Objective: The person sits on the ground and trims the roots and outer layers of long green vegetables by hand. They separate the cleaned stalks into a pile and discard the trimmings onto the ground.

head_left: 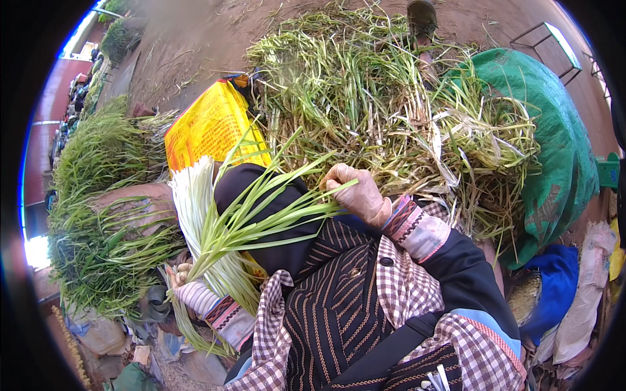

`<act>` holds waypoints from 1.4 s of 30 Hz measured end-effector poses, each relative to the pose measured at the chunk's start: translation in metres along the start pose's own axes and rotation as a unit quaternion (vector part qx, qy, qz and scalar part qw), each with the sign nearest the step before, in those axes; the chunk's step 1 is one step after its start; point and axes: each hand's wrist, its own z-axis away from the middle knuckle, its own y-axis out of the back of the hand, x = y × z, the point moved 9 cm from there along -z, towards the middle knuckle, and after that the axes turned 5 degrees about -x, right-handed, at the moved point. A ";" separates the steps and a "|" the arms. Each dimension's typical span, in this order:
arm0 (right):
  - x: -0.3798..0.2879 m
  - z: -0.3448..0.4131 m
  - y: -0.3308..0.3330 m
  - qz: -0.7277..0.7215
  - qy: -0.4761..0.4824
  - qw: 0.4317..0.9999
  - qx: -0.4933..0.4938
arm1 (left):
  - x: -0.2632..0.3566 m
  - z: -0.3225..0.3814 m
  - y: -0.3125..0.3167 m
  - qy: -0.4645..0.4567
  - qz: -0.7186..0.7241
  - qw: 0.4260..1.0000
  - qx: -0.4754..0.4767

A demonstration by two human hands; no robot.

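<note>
My left hand (188,288), in a pale covering with some fingertips showing, grips the lower end of a fan of long flat green leaves (264,215). The leaves resemble garlic chives and slant up to the right across my dark-clad knee (244,190). My right hand (359,193), in a thin translucent glove, is closed around several of their tips. Below the fan lies a thick bundle of white stalks (190,195), resting along the left of my knee. Its far end passes behind the held leaves. Loose pale strands hang under my left hand.
A large heap of green and dry leaves (352,93) lies ahead, beside a green woven sack (552,141). A yellow printed bag (210,122) is near my knee. More leafy bunches (102,166) lie left. A metal-framed stool (557,46) and another person's shoe (421,17) are farther off.
</note>
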 end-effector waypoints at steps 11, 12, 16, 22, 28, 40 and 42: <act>0.055 -0.002 0.095 -0.032 -0.184 0.982 -0.008 | 0.029 0.053 -0.027 -0.271 -0.038 0.961 -0.029; 0.047 0.001 0.102 0.059 -0.156 0.986 0.004 | 0.029 0.058 -0.029 -0.279 -0.050 0.959 -0.020; 0.010 0.013 0.077 0.063 -0.009 0.996 -0.069 | 0.026 0.057 -0.028 -0.211 -0.037 0.977 -0.014; -0.019 0.030 0.004 0.139 0.129 0.955 -0.226 | 0.032 0.048 -0.021 -0.215 -0.055 0.974 -0.042; -0.022 0.018 -0.016 0.163 0.215 0.945 -0.187 | 0.031 0.049 -0.026 -0.187 -0.017 0.981 -0.044; -0.019 0.029 0.024 0.314 0.162 0.900 -0.257 | 0.033 0.038 -0.029 -0.187 -0.034 0.981 -0.030; -0.016 0.033 0.021 0.338 0.191 0.884 -0.259 | 0.025 0.039 -0.033 -0.174 -0.042 0.983 -0.047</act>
